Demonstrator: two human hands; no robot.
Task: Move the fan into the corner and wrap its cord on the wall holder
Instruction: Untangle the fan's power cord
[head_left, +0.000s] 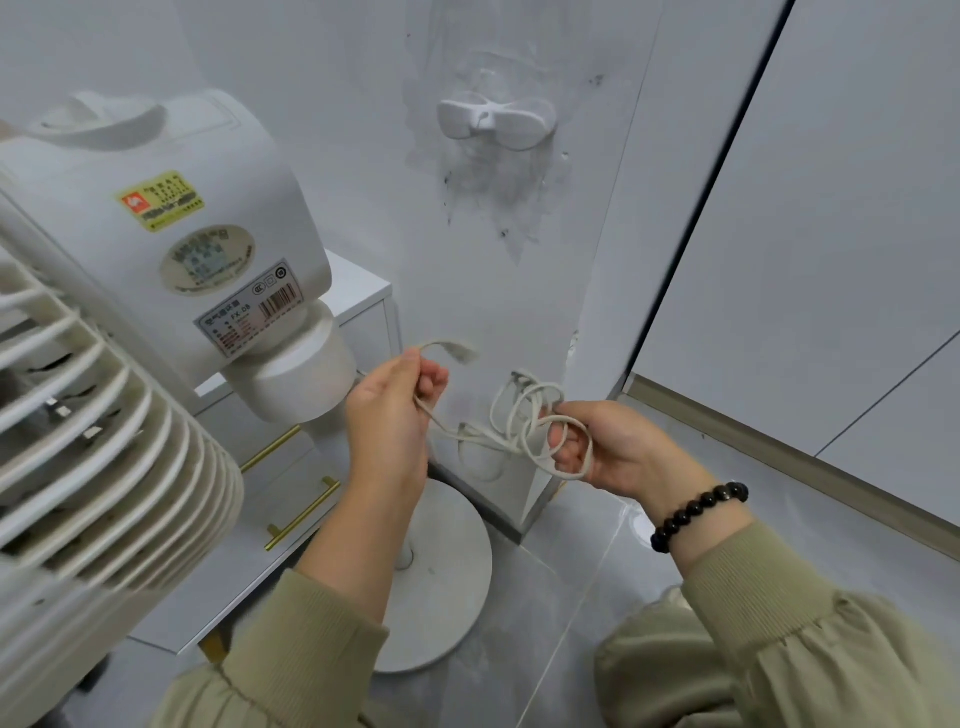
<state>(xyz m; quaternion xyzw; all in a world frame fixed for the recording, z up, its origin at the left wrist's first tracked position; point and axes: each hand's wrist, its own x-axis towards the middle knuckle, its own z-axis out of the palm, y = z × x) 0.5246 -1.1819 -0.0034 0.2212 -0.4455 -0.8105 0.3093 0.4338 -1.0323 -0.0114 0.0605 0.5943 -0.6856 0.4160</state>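
Cord (519, 423), pale and thin, is being held low before the scuffed wall, well below the white two-winged wall holder (496, 122). A bend is being pinched by the left grip (389, 415), and loose coils are being clasped in the right grip (608, 447). The ribbed plastic fan (156, 234) is standing at left, beside a brass-handled cabinet (358, 296).

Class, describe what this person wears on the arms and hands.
Olive-green left sleeve and right sleeve, both with ribbed cuffs. The left hand and right hand are ungloved. A bracelet of glossy black beads circles the right wrist.
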